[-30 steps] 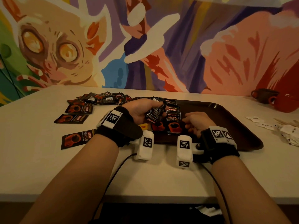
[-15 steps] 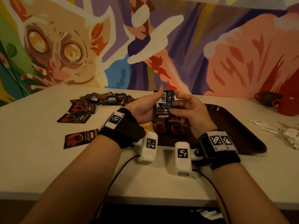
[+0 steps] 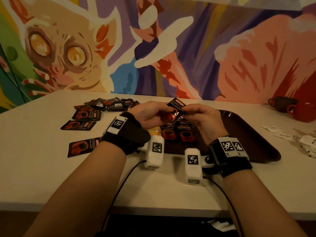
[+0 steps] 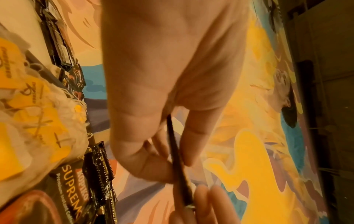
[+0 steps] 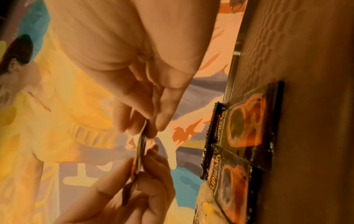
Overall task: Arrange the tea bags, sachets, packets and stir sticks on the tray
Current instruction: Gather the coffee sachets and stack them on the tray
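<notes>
Lying flat at the tray's [image 3: 253, 134] near edge are two coffee packets [image 3: 177, 134]. Above them, left hand [image 3: 150, 115] and right hand [image 3: 205, 120] fingers pinch one tilted packet [image 3: 174, 110]. More loose packets [image 3: 106, 106] lie on the bench [image 3: 42, 168] beyond.

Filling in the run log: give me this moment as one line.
left hand: pinches coffee sachet | right hand: pinches same sachet | sachet: held above tray
</notes>
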Tool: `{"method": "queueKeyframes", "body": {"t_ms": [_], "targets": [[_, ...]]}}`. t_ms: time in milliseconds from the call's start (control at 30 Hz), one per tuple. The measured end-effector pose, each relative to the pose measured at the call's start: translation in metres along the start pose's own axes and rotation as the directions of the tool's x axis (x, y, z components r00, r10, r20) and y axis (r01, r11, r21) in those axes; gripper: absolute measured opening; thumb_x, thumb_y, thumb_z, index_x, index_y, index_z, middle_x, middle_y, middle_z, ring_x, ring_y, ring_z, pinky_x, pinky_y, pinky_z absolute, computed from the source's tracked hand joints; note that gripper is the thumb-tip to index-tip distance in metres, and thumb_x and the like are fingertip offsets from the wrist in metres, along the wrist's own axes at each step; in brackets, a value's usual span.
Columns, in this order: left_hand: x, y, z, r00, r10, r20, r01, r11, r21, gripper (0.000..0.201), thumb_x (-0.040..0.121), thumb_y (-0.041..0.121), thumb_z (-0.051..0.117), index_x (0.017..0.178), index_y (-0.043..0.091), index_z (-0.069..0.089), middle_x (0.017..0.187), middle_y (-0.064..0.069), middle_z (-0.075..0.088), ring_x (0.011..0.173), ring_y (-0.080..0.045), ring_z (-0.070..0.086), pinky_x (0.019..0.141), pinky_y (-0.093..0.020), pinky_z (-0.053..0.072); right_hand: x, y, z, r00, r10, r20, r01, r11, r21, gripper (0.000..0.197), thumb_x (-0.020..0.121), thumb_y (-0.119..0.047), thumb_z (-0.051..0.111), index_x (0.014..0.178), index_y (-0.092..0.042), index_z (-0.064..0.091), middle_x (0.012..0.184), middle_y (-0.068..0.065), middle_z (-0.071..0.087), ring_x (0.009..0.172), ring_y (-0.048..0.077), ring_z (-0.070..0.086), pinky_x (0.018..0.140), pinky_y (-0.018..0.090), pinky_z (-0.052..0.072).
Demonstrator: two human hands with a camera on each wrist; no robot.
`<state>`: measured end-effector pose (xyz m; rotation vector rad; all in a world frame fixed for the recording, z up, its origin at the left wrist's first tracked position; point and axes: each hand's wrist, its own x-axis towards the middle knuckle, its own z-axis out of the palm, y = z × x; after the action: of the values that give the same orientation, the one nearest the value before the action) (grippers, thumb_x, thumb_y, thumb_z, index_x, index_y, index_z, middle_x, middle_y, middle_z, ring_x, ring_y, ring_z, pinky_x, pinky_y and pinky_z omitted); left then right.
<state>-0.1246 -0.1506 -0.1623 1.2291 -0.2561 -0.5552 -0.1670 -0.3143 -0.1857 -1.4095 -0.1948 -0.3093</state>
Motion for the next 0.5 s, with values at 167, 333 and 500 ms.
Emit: {"method": "queueKeyframes", "body": {"t_ms": [167,333,500], "targets": [[0.003,0.002,-0.004,0.998,0.047,-0.033,-0.045,0.998,0.052,0.028,0.093,-0.010,0.038,0.101,0.006,0.060,0.094,-0.011,0.064,0.082,-0.017,0.061,0.066,-0.026,0.054,0.005,0.003,0.001,0.995,0.038,-0.092,-0.035,0.999,0.033,0.021,0.086,0.009,0.056,0.094,-0.010,0.062,0.094,0.006,0.064,0.080,0.018,0.068,0.075,0.027,0.057],[-0.002,0.000,-0.002,1.000,-0.014,-0.017,0.016,0.994,0.109,0.027,0.092,-0.012,0.040,0.107,0.003,0.057,0.096,-0.014,0.064,0.086,-0.022,0.063,0.080,-0.035,0.053,0.010,0.010,0.006,0.991,0.112,-0.077,-0.119,0.988,-0.098,0.029,0.086,-0.003,0.063,0.113,-0.010,0.057,0.092,0.007,0.065,0.074,0.016,0.064,0.065,0.027,0.053],[-0.004,0.001,-0.001,0.995,-0.062,-0.076,0.074,0.983,0.168,0.018,0.096,0.003,0.047,0.111,0.003,0.057,0.097,-0.011,0.065,0.090,-0.020,0.063,0.084,-0.032,0.052,0.012,0.009,0.010,0.980,0.139,-0.141,-0.165,0.967,-0.195,0.018,0.084,0.003,0.060,0.097,-0.010,0.063,0.082,0.005,0.066,0.071,0.014,0.062,0.063,0.024,0.050]]}}
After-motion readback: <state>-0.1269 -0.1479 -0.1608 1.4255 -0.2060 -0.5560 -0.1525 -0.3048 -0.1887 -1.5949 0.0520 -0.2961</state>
